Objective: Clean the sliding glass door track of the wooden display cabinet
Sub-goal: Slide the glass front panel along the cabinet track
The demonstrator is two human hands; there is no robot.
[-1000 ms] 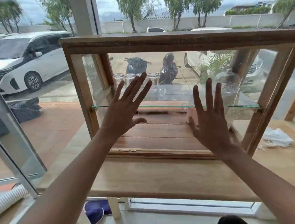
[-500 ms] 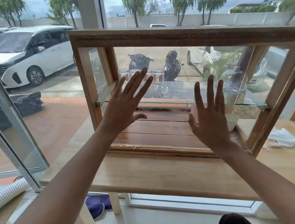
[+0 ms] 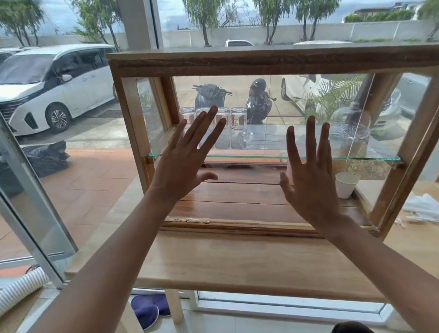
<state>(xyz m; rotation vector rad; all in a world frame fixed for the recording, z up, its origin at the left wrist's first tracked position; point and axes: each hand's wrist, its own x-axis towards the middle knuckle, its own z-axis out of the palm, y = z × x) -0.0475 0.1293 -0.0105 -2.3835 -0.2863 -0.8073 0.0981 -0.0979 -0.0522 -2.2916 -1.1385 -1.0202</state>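
Hands, left (image 3: 183, 160) and right (image 3: 311, 178), spread flat, holding nothing, before the cabinet (image 3: 268, 58), above its track (image 3: 237, 224).

Overcast window daylight, soft shadows, sharp centre, warped edges

Count, head view:
- Hands: 2. Left hand (image 3: 183, 160) at 10 o'clock of frame centre, right hand (image 3: 310, 181) at 3 o'clock; both flat, fingers (image 3: 291, 145) spread, nothing held.
- Wooden display cabinet (image 3: 281, 56): 1, on the worktop (image 3: 226, 261).
- Glass shelf (image 3: 253, 157) inside: 1.
- Clear glass jars (image 3: 239, 124) on the shelf, 12 o'clock: 4 in a row.
- Large glass jar (image 3: 349, 134), 2 o'clock: 1.
- White paper cup (image 3: 346, 183) on the cabinet floor, 3 o'clock: 1.
- Crumpled white tissue (image 3: 424, 208), 4 o'clock: 1 heap; sheets not countable.
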